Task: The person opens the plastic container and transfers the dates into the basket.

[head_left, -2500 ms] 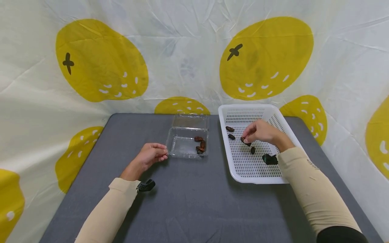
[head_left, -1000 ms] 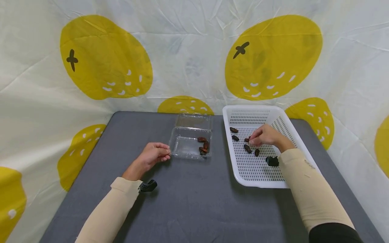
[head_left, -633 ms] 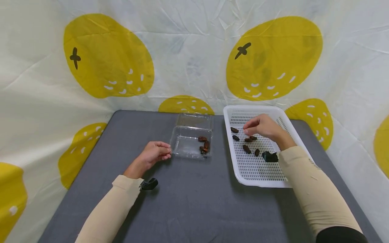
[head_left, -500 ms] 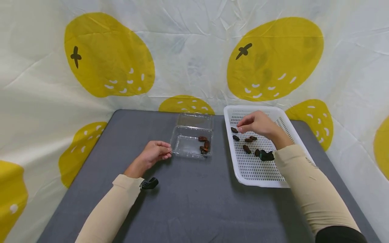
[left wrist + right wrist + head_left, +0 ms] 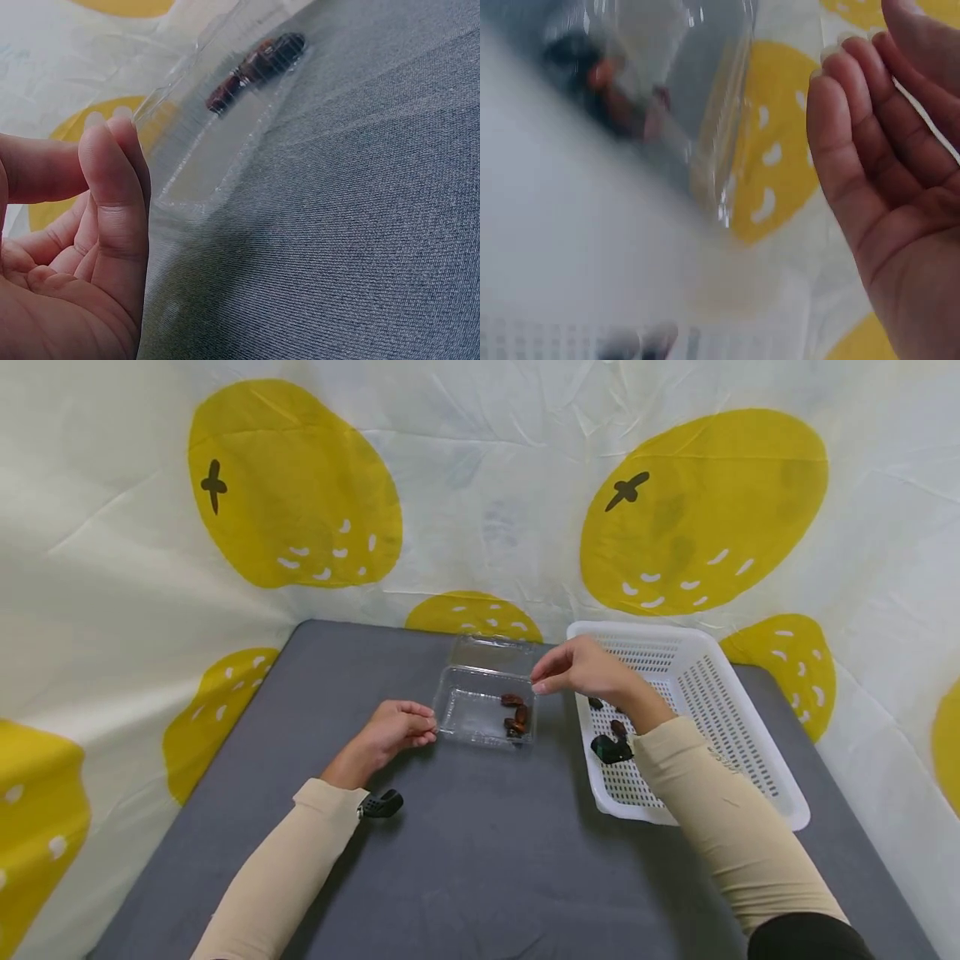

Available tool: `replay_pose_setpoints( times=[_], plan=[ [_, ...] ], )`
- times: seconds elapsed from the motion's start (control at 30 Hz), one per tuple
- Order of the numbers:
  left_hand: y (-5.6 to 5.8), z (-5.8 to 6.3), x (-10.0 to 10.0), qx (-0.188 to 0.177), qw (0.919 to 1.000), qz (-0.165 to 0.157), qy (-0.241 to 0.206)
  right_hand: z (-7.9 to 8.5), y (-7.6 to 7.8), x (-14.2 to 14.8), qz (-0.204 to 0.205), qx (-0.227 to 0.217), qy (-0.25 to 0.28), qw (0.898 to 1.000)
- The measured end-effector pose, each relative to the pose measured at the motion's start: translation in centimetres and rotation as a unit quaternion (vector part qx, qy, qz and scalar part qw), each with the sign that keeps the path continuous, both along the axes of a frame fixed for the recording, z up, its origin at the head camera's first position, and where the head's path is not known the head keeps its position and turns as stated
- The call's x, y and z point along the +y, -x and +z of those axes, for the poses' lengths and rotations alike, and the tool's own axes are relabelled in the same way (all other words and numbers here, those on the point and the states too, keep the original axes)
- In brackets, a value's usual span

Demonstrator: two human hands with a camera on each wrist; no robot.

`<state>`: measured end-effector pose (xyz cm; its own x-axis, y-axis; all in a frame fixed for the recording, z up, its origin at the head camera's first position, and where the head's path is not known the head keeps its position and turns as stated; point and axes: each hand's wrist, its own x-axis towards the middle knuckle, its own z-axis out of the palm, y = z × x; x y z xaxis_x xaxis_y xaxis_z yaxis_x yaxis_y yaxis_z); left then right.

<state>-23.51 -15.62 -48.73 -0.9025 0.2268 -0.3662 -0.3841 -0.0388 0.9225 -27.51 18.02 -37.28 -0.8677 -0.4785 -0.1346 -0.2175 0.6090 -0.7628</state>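
Observation:
A clear plastic clamshell container (image 5: 470, 717) stands with its lid open, holding several brown dates (image 5: 515, 722) along its right side. My left hand (image 5: 393, 731) pinches the container's left front corner between thumb and fingers; the left wrist view (image 5: 112, 172) shows those fingertips at its thin rim. Above the container's right edge hovers my right hand (image 5: 587, 672). Its fingers are gently bent, and no date shows between them in the right wrist view. Farther right, a white slotted basket (image 5: 738, 743) holds more dates (image 5: 618, 728), partly hidden by my right hand and wrist.
A grey cloth covers the table (image 5: 465, 860). Behind it hangs a white curtain (image 5: 480, 477) printed with yellow fruit. The basket's raised left wall stands between its dates and the container.
My right hand has left a date among others in the basket and moved left, past the basket's wall, to the container. The left hand stays at the container's corner. The head view has shifted slightly.

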Motion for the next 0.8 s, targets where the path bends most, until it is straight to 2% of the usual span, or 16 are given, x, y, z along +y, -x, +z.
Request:
replay_pose_setpoints(
  times=[0.17, 0.33, 0.57, 0.8],
  plan=[
    [0.0, 0.1, 0.2, 0.003, 1.0, 0.006, 0.002, -0.8, -0.2, -2.7, 0.015, -0.024, 0.011, 1.0],
    [-0.2, 0.0, 0.2, 0.005, 1.0, 0.005, -0.003, -2.0, 0.1, -4.5, 0.028, -0.035, -0.003, 0.999],
    [-0.2, 0.2, 0.3, 0.002, 0.9999, 0.008, -0.005, -4.0, 1.1, -5.3, 0.009, -0.045, -0.017, 0.999],
    [-0.2, 0.2, 0.3, 0.001, 0.9999, 0.01, -0.005, -5.6, 1.4, -5.4, 0.001, -0.023, -0.05, 0.998]
  ],
)
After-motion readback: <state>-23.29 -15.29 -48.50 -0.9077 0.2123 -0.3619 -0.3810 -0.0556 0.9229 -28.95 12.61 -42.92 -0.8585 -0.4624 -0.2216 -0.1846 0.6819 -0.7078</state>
